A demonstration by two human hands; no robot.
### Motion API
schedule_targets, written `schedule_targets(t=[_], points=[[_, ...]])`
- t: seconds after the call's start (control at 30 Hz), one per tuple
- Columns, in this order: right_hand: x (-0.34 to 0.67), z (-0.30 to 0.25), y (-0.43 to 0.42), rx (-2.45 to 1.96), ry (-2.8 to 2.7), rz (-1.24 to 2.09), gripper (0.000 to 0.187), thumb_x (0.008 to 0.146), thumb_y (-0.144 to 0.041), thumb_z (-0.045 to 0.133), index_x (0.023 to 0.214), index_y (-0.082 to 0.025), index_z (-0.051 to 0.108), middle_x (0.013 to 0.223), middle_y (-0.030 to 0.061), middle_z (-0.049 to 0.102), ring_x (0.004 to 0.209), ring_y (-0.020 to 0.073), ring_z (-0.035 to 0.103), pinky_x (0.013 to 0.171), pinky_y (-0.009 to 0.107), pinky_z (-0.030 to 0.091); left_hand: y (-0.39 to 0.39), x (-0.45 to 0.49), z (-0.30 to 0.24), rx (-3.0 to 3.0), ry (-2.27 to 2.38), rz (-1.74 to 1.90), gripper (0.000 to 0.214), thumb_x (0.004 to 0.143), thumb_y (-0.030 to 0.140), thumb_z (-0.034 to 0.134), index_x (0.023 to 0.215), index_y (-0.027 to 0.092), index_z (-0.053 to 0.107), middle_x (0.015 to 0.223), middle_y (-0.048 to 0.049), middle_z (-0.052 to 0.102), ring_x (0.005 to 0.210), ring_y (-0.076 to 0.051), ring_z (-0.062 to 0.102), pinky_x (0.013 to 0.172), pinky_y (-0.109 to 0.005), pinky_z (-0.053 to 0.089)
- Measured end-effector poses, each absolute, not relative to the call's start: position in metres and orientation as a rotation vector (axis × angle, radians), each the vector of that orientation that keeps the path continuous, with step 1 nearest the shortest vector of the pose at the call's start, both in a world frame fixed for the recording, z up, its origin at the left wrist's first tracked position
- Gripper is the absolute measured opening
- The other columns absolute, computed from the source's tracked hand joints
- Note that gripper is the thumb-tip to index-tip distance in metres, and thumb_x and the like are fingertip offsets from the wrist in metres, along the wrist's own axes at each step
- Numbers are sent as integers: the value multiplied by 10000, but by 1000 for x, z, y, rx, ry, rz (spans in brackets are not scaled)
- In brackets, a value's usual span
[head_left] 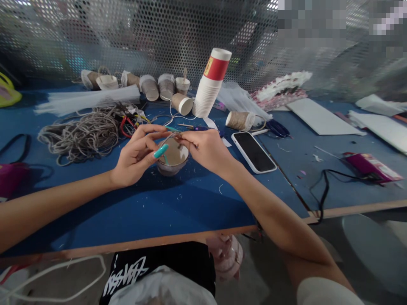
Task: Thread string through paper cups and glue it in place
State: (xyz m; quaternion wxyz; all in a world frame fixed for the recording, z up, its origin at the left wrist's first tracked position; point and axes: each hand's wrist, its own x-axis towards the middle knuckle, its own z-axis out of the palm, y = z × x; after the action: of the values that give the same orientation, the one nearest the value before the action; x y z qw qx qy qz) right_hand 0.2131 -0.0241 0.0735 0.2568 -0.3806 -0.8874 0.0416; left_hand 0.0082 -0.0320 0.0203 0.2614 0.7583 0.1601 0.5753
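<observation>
A small paper cup [171, 170] stands upright on the blue table, its pale inside facing up. A thin grey-brown cord [167, 138] arches over its mouth. My left hand [136, 156] is at the cup's left side, its long teal-nailed thumb and curled fingers closed about the left end of the cord. At the far right of the rim, my right hand [206, 150] pinches the cord's other end between thumb and forefinger. The fingertips partly hide the rim and where the cord meets it.
A tangle of grey cord [84, 133] lies left, near red-handled scissors [126, 127]. Behind stand a stack of paper cups [207, 95] and several wrapped cups [149, 87]. A phone [254, 152], a cord-wrapped cup [239, 121] and a white board [322, 116] lie to the right.
</observation>
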Motion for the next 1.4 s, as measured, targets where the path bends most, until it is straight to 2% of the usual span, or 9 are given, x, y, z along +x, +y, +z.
schedule_targets(t=[0.07,0.13,0.23,0.3,0.63,0.9,0.97,1.17,1.4], points=[[212,73,-24,-1059,-2397,126,249,948,-181,493,884,-105,721,787,83,746,679,150,661,629,246,421,-33,8,20,2020,450,1544,158,906,246,620,777,164,582,1199,-71,544,1161,-239,614,1023,-464,542],[212,73,-25,-1081,-2365,163,229,936,-158,510,1045,-99,702,859,90,760,752,169,692,669,254,453,-33,8,19,1998,475,1534,161,899,260,636,774,167,594,1216,-70,545,1186,-238,593,1049,-460,521],[212,73,-25,-1118,-2333,249,413,929,-146,513,1337,-83,532,905,85,766,856,190,715,736,269,494,-33,8,18,1975,479,1512,165,897,275,641,770,172,612,1242,-71,540,1213,-242,571,1069,-456,504],[212,73,-25,-1132,-2333,282,485,934,-166,505,1407,-75,445,898,80,766,916,204,716,768,280,509,-34,9,18,1957,464,1499,162,884,279,659,770,173,615,1246,-74,538,1213,-252,572,1068,-458,506],[212,71,-26,-1132,-2356,275,479,973,-248,446,1433,-120,404,922,61,760,991,201,704,802,283,519,-39,9,21,1966,613,1457,235,855,394,687,858,172,611,1255,-97,510,1175,-237,598,908,-315,597],[213,69,-25,-1074,-2327,234,438,940,-176,505,1370,-97,479,874,68,771,975,201,717,763,269,532,-34,6,13,2014,541,1433,267,889,453,613,889,185,601,1270,-99,484,1166,-256,605,1008,-409,548],[214,68,-25,-1057,-2306,238,430,933,-168,509,1358,-105,491,899,70,773,970,200,721,776,278,539,-31,6,7,2020,494,1435,355,844,516,650,999,206,575,1297,-111,467,1186,-270,587,999,-422,548],[216,64,-26,-1020,-2278,222,422,940,-193,503,1354,-112,494,951,66,774,950,190,731,792,286,563,-23,14,-11,2145,502,1524,1060,505,499,915,1332,282,288,1429,-162,320,1349,-351,423,1003,-495,527],[219,60,-39,-960,-2343,-22,404,1005,-262,393,1396,-193,462,1184,68,718,932,156,733,740,229,593,-24,14,-7,2245,436,1425,1081,609,353,895,1424,284,188,1322,-161,488,1183,-281,590,931,-439,567]])
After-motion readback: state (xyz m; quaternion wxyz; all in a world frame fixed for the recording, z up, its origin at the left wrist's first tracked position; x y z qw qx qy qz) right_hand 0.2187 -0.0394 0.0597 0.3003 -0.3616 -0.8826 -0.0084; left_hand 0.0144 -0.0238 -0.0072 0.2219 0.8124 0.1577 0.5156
